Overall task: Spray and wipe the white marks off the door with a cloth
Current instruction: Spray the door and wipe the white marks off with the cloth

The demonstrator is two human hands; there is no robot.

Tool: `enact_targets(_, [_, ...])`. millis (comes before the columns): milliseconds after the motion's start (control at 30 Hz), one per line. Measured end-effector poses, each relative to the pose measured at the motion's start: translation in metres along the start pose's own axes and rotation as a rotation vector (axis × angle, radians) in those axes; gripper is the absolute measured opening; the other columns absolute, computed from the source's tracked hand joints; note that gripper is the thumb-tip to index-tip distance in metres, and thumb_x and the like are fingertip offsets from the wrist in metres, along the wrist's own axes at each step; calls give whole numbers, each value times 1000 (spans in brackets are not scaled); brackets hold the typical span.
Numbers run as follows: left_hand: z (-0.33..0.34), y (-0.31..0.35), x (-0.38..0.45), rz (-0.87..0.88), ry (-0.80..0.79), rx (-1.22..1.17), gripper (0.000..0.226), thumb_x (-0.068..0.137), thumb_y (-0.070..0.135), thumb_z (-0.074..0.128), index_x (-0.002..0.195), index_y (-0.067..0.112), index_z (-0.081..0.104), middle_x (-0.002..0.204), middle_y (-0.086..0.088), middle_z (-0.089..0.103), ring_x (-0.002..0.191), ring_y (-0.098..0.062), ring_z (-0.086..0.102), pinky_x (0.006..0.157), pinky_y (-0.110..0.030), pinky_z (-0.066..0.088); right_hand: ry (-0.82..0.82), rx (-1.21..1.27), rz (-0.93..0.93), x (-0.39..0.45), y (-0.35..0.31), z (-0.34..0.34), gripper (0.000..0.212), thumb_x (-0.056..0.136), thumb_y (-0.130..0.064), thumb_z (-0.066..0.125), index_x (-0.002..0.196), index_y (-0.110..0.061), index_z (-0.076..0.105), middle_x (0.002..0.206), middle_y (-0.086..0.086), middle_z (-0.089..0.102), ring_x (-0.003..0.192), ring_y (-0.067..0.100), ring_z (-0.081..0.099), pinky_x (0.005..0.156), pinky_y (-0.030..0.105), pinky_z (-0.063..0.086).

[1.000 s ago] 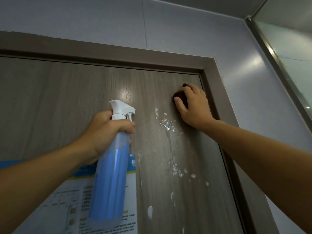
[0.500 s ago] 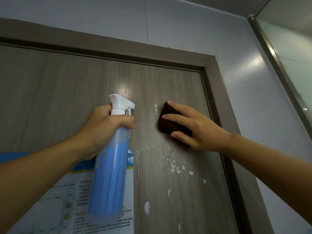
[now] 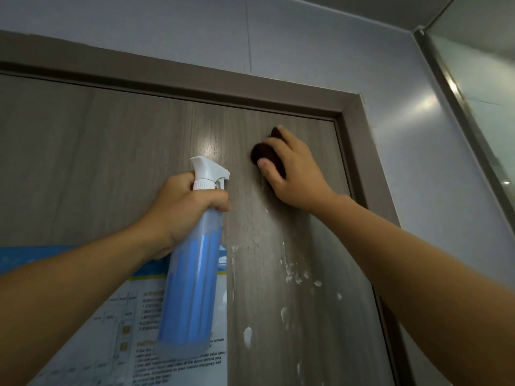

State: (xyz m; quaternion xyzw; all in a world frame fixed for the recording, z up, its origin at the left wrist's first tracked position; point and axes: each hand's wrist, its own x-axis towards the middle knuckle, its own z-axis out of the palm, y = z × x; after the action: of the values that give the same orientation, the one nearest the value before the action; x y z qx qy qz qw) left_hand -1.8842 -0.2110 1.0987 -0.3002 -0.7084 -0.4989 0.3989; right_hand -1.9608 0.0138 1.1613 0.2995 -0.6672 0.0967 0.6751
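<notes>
A grey wood-grain door (image 3: 111, 162) fills the view. White marks (image 3: 295, 271) speckle it on the right, with one larger blob (image 3: 247, 335) lower down. My right hand (image 3: 295, 174) presses a dark brown cloth (image 3: 264, 156) flat against the door above the marks, thumb and fingers spread over it. Most of the cloth is hidden under the hand. My left hand (image 3: 184, 207) grips the neck of a spray bottle (image 3: 195, 274) with a white trigger head and blue liquid, held upright close to the door, left of the cloth.
A blue and white printed notice (image 3: 178, 355) is stuck to the door at the lower left, partly behind the bottle. The brown door frame (image 3: 359, 151) runs along the top and right. Grey wall (image 3: 418, 190) and a glass partition (image 3: 487, 101) lie to the right.
My right hand has moved the cloth back up the door after a sweep down and to the left. The marks just below the cloth are mostly gone. The bottle hand has barely moved.
</notes>
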Motion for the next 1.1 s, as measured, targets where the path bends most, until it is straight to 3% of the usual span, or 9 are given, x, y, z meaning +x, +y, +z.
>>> enact_targets(133, [0,0,1,3,-9,-3,54,58,23,77,103,-4,69,100,-29,72,92,-54,70,79,-67,58,-166,-12,-339,-50,-3,-10,44,102,-41,57,140,-18,57,163,10,34,147,26,38,121,38,32])
enact_targets(200, [-1,0,1,4,-15,-4,54,58,23,77,103,-5,68,99,-30,71,93,-54,69,80,-68,57,-217,-45,-398,-65,6,-15,43,102,-39,59,139,-18,58,163,9,34,146,25,38,120,38,34])
enact_targets(300, [-1,0,1,10,-20,-3,54,58,23,76,103,-5,68,97,-31,69,93,-54,69,79,-67,58,-199,-104,-350,-57,22,-21,43,101,-41,57,137,-17,58,161,9,36,143,27,42,118,40,37])
enact_targets(533, [0,-2,1,16,-14,-7,56,57,26,76,104,-4,69,100,-31,69,95,-53,68,79,-61,59,65,-93,146,13,15,-2,45,104,-44,50,139,-18,53,154,9,42,133,34,46,110,46,41])
enact_targets(633, [0,-1,1,12,-15,-11,57,56,26,76,105,-4,69,102,-30,70,95,-52,69,80,-64,59,120,-50,250,24,1,6,44,105,-46,48,137,-18,55,155,9,41,134,34,44,108,44,39])
enact_targets(733, [1,0,1,17,-18,-6,56,56,26,75,104,-3,69,101,-29,70,94,-52,69,80,-65,59,75,-13,158,9,-5,2,44,104,-47,50,138,-20,56,158,8,39,138,32,42,112,44,37])
enact_targets(933, [0,-1,2,21,-17,-3,54,57,26,75,103,-2,70,98,-28,71,90,-50,71,78,-64,59,-168,61,-303,-53,2,-12,40,98,-39,59,134,-21,62,160,5,38,142,23,42,117,37,36])
enact_targets(1000, [0,0,2,20,-16,-3,55,56,27,76,103,-2,70,99,-28,71,92,-51,70,79,-65,59,-215,45,-314,-52,15,-21,41,97,-36,62,136,-22,62,161,5,38,144,21,41,119,32,33])
enact_targets(1100, [0,-1,2,15,-13,0,55,56,26,76,103,-2,70,99,-28,71,93,-52,70,80,-66,58,-140,3,-151,-32,37,-30,39,98,-33,64,136,-21,63,160,6,41,144,23,41,120,35,32])
